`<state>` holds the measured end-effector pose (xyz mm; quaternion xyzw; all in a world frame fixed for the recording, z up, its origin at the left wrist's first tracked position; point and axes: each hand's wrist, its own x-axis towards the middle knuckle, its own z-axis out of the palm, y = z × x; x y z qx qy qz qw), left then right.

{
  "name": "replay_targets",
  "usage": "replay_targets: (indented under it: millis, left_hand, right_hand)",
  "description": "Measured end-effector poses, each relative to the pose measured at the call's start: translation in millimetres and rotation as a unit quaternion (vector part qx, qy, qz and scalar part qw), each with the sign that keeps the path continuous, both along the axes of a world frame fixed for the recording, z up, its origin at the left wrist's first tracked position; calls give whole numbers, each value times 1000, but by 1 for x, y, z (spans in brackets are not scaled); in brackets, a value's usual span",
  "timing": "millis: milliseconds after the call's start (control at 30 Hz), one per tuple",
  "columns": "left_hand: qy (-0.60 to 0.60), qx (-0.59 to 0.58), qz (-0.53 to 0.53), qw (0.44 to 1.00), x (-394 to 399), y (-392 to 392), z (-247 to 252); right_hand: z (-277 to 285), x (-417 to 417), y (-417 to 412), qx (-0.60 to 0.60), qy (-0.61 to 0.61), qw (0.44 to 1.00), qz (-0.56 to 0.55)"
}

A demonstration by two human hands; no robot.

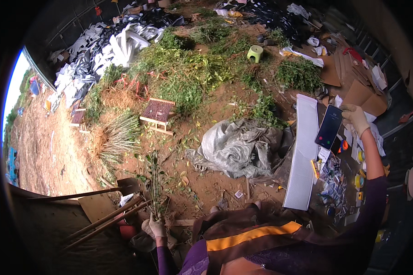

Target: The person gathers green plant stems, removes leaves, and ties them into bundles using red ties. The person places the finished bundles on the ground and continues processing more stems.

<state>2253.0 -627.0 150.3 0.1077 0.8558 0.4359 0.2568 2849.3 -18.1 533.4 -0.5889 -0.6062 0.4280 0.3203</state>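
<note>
My left hand (157, 226), in a pale glove, grips a small bundle of leafy plant stems (155, 185) that stands upright above it. Out to the right, my gloved right hand (356, 118) holds a smartphone (329, 126) by its upper right edge. The phone's dark screen is lit and shows a red and a green button. Below the phone lies a long white bubble-wrap sheet (301, 154). Beside the sheet is a heap of small printed packets or labels (334, 187), with a yellow utility knife (315, 168) close by.
A crumpled woven sack (234, 147) lies on the dirt floor ahead. Beyond it are a low wooden stool (158, 111), piles of leafy plants (179, 79) and a green plastic stool (255, 53). A shovel (127, 186) and wooden poles (106, 220) lie at left. Tape rolls (359, 181) sit at right.
</note>
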Motion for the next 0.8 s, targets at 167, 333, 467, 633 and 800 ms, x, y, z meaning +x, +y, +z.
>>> replay_targets:
  millis: [167,333,467,633,800]
  left_hand:
    - [87,-14,73,993,-50,-59,-29]
    - [155,-69,48,984,-49,-32,11]
    - [102,11,94,990,-86,-16,-10]
    - [-59,117,117,984,-181,68,-6]
    - [26,56,100,993,-270,105,3]
  right_hand:
    - [-31,-119,6,15,-24,999,39]
    - [-38,-204,24,11,10,1000,21]
    - [-51,-225,67,-48,151,987,-7]
    - [-91,-174,147,-39,340,929,-140]
    - [-157,-223,187,-62,439,861,-251]
